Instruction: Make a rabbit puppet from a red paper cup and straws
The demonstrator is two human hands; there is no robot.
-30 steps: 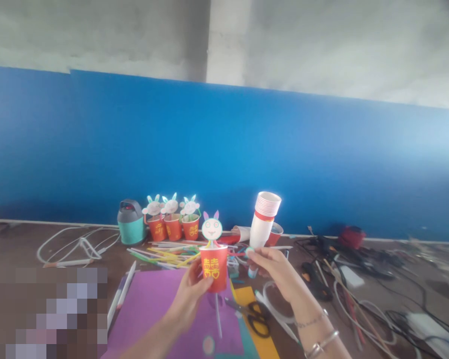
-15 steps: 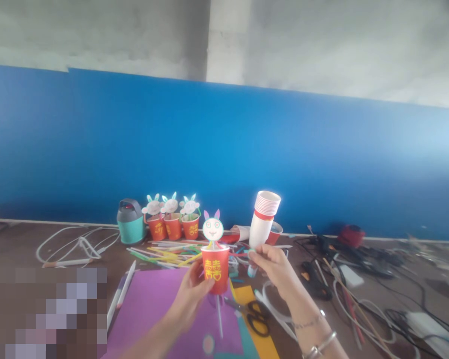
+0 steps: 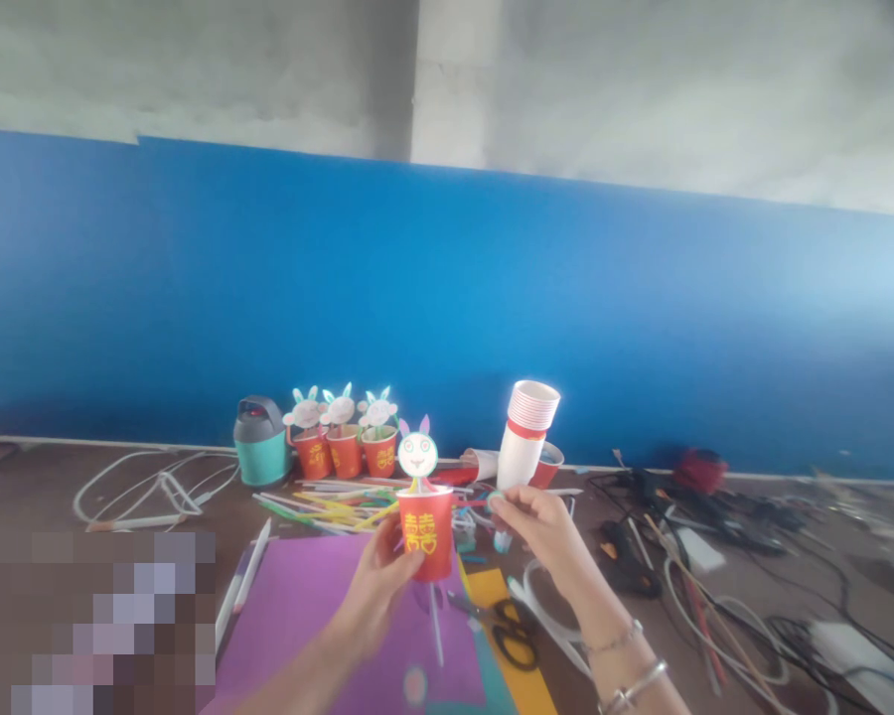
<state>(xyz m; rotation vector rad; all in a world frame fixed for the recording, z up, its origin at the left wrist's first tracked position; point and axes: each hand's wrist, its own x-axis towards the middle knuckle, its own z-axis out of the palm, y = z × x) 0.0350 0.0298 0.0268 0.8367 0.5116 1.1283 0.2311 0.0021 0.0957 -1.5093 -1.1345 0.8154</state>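
the rabbit head [image 3: 417, 456] sits further left; left hand [image 3: 392, 564] grips red cup [image 3: 436, 516], right hand [image 3: 530, 521] pinches disc [image 3: 496, 499].

A blue panel [image 3: 447, 288] stands behind the brown table [image 3: 34, 492], below a grey wall [image 3: 656, 89].

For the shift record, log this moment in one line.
left hand: holds red cup | right hand: pinches small disc | behind: three red cups in row
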